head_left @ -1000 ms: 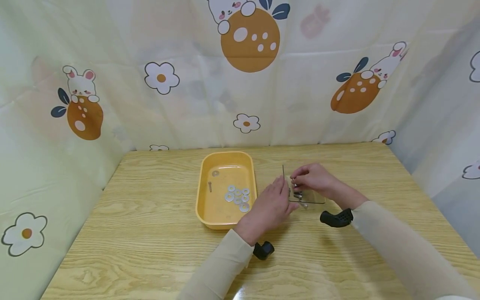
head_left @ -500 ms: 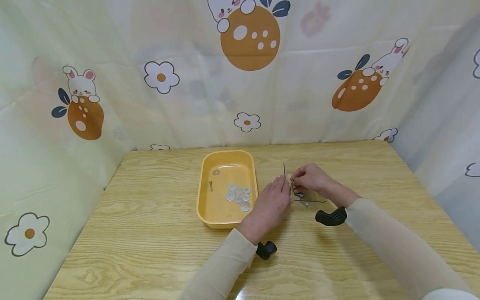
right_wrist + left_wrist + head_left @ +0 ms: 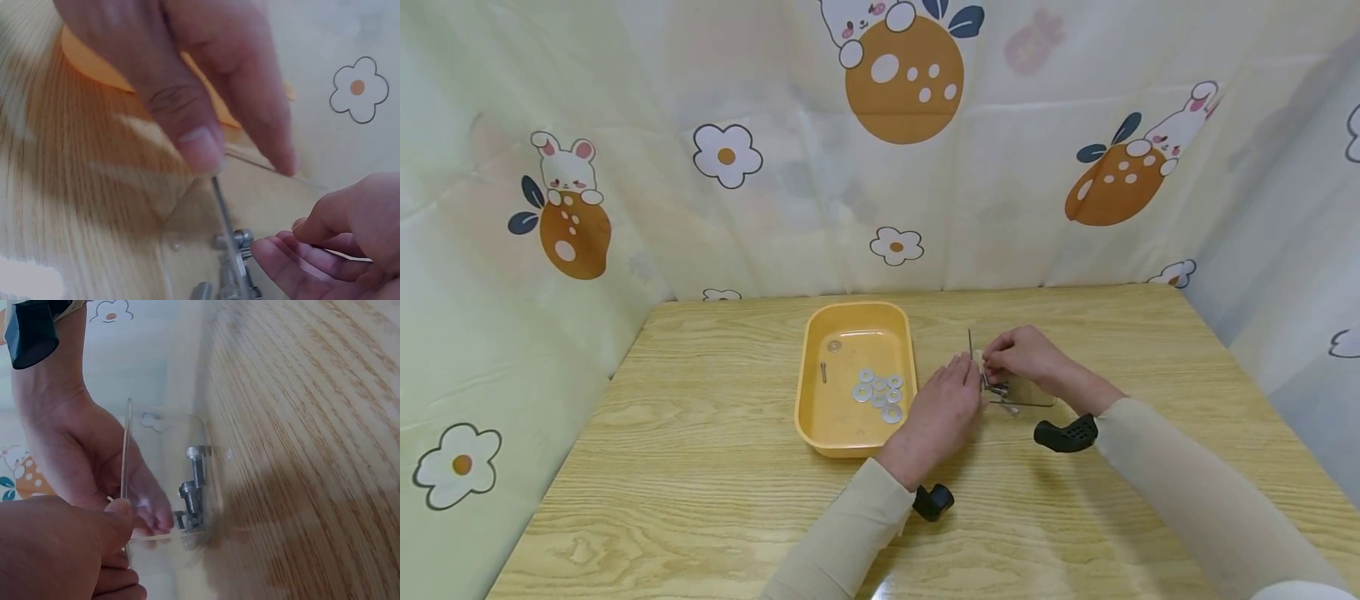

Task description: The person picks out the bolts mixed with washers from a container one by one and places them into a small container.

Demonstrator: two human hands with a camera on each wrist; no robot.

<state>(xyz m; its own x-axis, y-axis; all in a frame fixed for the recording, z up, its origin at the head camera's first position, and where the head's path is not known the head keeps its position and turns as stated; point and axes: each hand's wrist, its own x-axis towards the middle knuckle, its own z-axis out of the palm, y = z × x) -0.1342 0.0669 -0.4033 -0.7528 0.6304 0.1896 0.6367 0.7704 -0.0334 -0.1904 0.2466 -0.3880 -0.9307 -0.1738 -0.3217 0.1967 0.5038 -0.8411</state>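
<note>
In the head view a clear plastic box (image 3: 1033,396) stands right of the tray, with thin dark-looking rims. My left hand (image 3: 936,417) grips its left near corner; in the right wrist view the thumb (image 3: 200,147) presses one wall and the fingers lie along another. Several silver bolts (image 3: 192,494) lie bunched at the bottom of the box. My right hand (image 3: 1026,358) reaches in from the right, fingers bent. Its fingertips (image 3: 265,250) are close to the bolts in the right wrist view; whether they pinch one is not visible.
A yellow tray (image 3: 802,400) left of the hands holds several flat washers (image 3: 862,392) and a single small bolt (image 3: 823,372). All stands on a wood-grain table (image 3: 700,500), with a patterned curtain (image 3: 790,225) behind it.
My left thumb, spread along the box's near side a second ago, has drawn in out of the head view. The right fingers stay over the box; a bolt shows more clearly below them.
</note>
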